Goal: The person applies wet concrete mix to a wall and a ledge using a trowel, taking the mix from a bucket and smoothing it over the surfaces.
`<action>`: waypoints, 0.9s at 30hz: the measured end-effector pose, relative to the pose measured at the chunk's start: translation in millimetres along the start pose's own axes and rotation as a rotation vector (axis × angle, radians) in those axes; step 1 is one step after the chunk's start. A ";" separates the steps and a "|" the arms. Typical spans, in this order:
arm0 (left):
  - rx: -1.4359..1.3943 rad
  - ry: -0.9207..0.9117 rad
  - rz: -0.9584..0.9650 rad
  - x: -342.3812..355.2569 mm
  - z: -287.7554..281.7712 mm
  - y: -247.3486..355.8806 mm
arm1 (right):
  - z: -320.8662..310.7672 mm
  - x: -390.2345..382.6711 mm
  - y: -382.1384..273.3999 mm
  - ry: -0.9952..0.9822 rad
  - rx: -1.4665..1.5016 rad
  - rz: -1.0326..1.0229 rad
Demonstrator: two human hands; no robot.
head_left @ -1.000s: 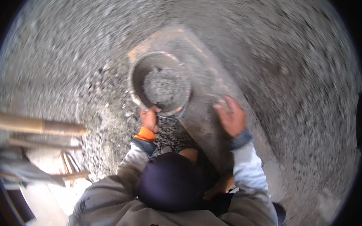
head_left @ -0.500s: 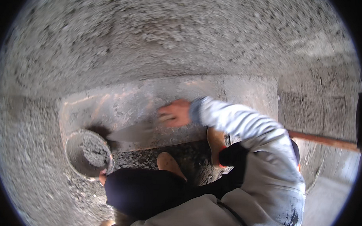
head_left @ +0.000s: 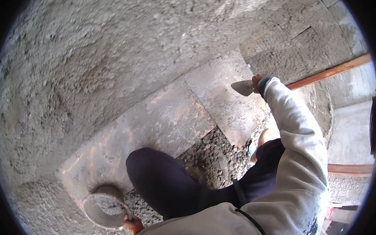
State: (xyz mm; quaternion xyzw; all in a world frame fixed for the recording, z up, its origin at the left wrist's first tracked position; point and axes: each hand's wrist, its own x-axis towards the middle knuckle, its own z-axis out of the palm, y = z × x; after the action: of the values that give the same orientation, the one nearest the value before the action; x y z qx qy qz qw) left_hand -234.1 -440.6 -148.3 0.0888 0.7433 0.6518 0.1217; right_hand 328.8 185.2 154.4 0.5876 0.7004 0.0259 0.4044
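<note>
A pointed trowel is in my right hand, its fingers closed round the handle. The blade points left, over the far right end of the flat sheets and near the rough wall. My left hand is closed on the rim of a round bucket at the lower left. Grey wet mortar lies inside the bucket, which looks tilted. My left fingers are partly hidden behind the rim.
Two stained flat sheets lie along the foot of a rough grey mortar-covered wall. Loose gravel shows between my legs. A reddish wooden strip runs along the blockwork on the right.
My right hand with the trowel has gone from above the sheets near the bucket to the far right by the wall. The view has turned; my left hand still holds the bucket.
</note>
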 end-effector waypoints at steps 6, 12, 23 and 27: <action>-0.420 0.315 -0.798 29.8 44.9 66.3 | 26.7 -14.8 1.3 -0.061 0.270 0.014; -0.288 0.073 -0.845 119.4 30.0 47.0 | 79.8 -19.5 -38.1 -0.036 0.443 -0.148; 0.429 -0.481 -0.583 65.0 254.3 187.4 | 186.0 -59.0 56.9 -0.054 0.645 -0.302; 0.619 -0.769 -0.489 6.5 357.2 229.3 | 234.8 -85.6 108.3 -0.134 0.798 -0.213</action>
State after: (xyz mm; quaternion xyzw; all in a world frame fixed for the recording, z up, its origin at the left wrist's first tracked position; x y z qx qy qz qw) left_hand -140.5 -69.4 35.2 0.1770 0.8013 0.2760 0.5005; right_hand 554.2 43.2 98.0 0.6230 0.6844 -0.3277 0.1901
